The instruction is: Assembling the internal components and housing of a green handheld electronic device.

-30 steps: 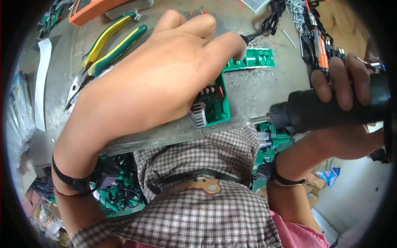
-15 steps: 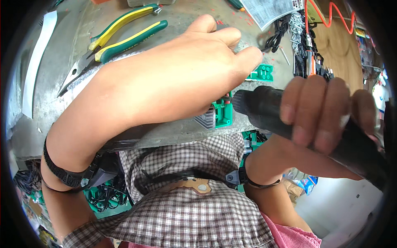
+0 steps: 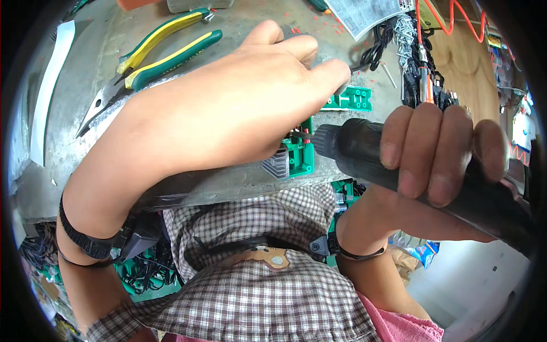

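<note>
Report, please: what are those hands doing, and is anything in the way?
Left hand over green case, hiding much of it. Right hand gripping thick black screwdriver, bit at the case. Pliers off left, clear of the screwdriver.

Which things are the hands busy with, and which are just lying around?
In use:
- black cylindrical tool, gripped by the right hand
- green plastic housing, partly covered by the left hand

Seemingly just lying about:
- pliers with yellow-and-green handles
- long, thin white strip
- pile of silver metal screws
</note>
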Available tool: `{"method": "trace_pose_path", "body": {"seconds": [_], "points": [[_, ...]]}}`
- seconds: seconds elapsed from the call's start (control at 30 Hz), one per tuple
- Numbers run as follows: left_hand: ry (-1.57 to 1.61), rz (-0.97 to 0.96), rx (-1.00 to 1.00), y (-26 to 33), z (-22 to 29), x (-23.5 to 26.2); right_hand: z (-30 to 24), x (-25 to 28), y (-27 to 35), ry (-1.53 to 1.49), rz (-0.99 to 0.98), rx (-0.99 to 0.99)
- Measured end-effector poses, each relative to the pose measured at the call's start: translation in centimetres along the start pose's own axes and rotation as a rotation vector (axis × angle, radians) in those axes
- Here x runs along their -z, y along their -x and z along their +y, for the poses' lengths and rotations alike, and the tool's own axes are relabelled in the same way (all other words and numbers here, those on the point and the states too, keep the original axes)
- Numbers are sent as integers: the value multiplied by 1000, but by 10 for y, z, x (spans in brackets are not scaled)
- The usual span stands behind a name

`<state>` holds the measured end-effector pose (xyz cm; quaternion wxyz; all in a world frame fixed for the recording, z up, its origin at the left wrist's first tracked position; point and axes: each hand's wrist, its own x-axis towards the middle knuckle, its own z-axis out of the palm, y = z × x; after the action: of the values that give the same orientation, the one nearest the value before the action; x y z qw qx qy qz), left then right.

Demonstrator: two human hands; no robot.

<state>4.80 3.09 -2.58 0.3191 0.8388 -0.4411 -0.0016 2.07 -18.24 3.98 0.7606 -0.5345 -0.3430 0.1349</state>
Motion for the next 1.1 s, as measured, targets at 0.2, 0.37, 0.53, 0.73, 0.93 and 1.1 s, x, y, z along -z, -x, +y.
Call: {"method": "trace_pose_path", "body": {"seconds": [0.2,0.37,0.53,0.73,0.93,1.1], "points": [[-23,-35,42,-2,1,1,7,3,9,-25,92,80],[-13,-35,26,-2,0,2,3,-3,9,115,120,69],[45,-7,29,-1,3,2,7,7,9,-62,79,92],[34,73,98,4,-1,-10,7,12,6,-37,66,90],[56,14,109,2,-2,-7,9,16,6,-53,65,109],[109,13,181,1,6,-8,14,12,3,-83,33,100]]}}
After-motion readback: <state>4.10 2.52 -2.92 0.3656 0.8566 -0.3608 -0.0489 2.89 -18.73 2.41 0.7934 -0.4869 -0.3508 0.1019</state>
